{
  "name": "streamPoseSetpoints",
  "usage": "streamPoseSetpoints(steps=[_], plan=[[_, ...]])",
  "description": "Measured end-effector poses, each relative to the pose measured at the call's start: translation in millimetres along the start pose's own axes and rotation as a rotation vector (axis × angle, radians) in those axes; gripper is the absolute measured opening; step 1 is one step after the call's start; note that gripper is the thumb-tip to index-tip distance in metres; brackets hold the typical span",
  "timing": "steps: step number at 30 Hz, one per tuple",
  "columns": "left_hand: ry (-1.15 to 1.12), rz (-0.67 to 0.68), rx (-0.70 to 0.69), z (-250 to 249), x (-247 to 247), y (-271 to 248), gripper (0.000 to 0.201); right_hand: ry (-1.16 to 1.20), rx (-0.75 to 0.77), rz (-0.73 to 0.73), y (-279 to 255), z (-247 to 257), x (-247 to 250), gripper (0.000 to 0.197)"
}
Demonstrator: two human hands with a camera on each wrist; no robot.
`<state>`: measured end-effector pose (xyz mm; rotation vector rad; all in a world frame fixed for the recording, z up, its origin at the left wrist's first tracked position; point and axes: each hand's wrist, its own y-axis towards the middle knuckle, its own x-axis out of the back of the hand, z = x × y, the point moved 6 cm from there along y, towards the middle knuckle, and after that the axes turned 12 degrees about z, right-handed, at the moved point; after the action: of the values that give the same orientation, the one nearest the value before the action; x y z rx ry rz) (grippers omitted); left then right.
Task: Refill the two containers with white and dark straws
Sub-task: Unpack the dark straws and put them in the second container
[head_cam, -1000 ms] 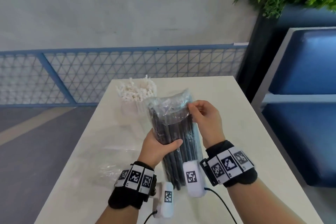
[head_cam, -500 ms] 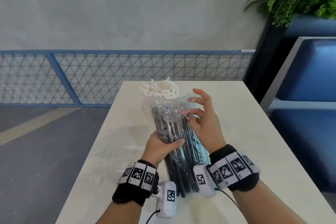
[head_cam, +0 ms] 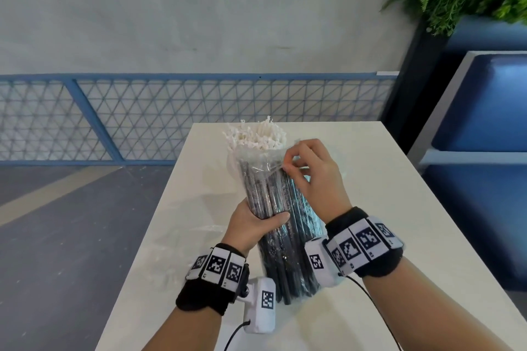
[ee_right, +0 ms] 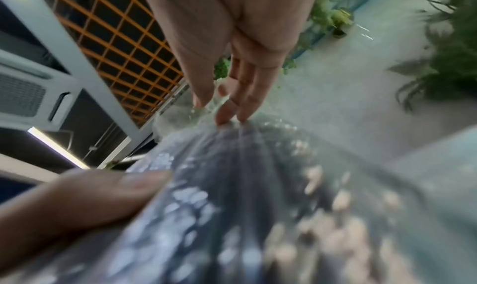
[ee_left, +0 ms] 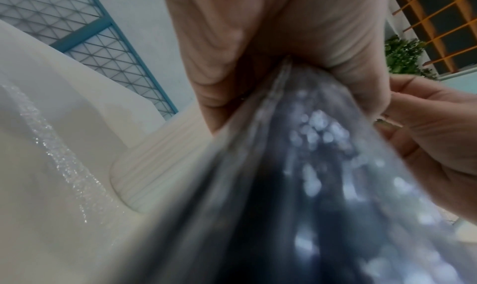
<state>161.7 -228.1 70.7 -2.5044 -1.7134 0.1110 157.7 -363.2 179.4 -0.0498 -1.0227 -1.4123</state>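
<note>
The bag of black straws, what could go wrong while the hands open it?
The bag of black straws stands on the table, with only the left hand gripping its middle. If the right hand, pinching the plastic at the top, tears too hard, straws may spill out. The white straws stand close behind; a sudden tug might knock them over.

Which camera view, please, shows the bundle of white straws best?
The head view: the white straws stand in full on the table, behind the wrapped pack of dark straws that the left hand grips. The left wrist view shows only a blurred ribbed white shape, probably their side. The right wrist view shows none.
</note>
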Motion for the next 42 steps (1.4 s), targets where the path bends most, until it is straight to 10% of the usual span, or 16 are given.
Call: streamPoseSetpoints(steps=[6,17,23,28,38,42], plan=[[0.003,-0.011,0.001,-7,0,3,0.038,-0.051,0.088,0.159,23,6,10,0.002],[0.108,0.0,-0.031,-18,-5,11,0.04,0.603,-0.285,0.032,69,-12,40,0.011],[0.103,-0.103,-0.097,-41,21,7,0.042,-0.069,0.055,0.25,70,12,41,0.017],[0.29,-0.126,-0.105,-49,35,0,0.054,-0.136,-0.014,0.29,69,15,37,0.02],[0.316,-0.072,0.029,13,29,3,0.075,-0.401,-0.104,0.812,41,-11,-22,0.044],[0.255,-0.067,-0.019,7,25,6,0.085,-0.377,-0.081,0.759,38,-11,-26,0.036]])
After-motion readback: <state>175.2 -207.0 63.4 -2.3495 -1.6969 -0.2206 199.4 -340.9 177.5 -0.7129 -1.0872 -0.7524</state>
